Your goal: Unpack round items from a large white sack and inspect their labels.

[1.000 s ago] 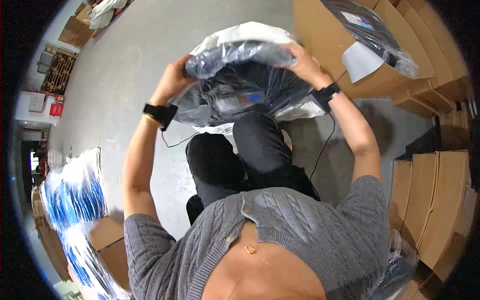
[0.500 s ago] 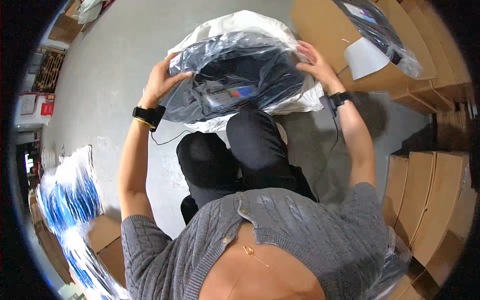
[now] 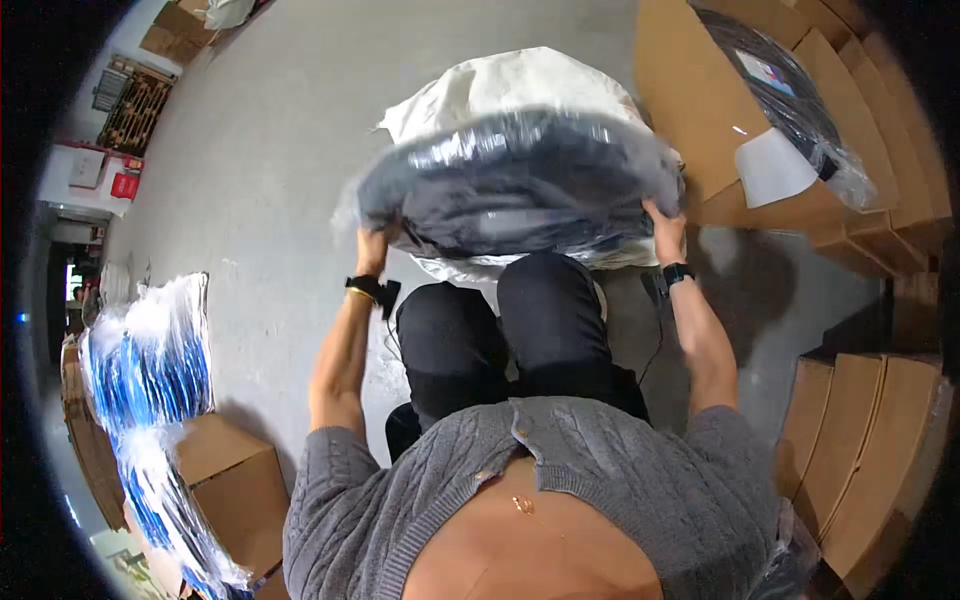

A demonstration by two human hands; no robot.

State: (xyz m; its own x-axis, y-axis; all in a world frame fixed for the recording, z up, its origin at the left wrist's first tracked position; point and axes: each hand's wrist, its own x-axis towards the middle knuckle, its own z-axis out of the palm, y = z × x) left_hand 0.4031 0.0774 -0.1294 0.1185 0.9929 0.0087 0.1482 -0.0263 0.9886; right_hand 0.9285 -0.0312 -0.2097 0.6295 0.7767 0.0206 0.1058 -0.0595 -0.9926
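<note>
A dark, flat, oval bundle in a clear plastic bag [image 3: 510, 190] lies across the top of a white woven-looking sack [image 3: 520, 85], just beyond my knees. My left hand [image 3: 372, 250] grips the bundle's left end, its fingers partly hidden behind the plastic. At the right end my right hand [image 3: 665, 232] is closed on the bag, with the thumb on the near side and the other fingers mostly out of sight. The bundle is blurred by motion and bowed, its far edge arching upward. Each of my wrists wears a dark band with a small device.
An opened cardboard box [image 3: 690, 100] at the far right holds another plastic-wrapped dark bundle [image 3: 770, 80] and a white sheet [image 3: 775, 168]. Upright cartons [image 3: 850, 430] line the near right. Blue items in clear plastic [image 3: 150, 365] and a brown carton [image 3: 235, 490] stand at left.
My hands have moved from the bundle's upper sides down to its two ends and closed on them. The bundle has shifted, and its coloured label no longer shows. The view has moved slightly.
</note>
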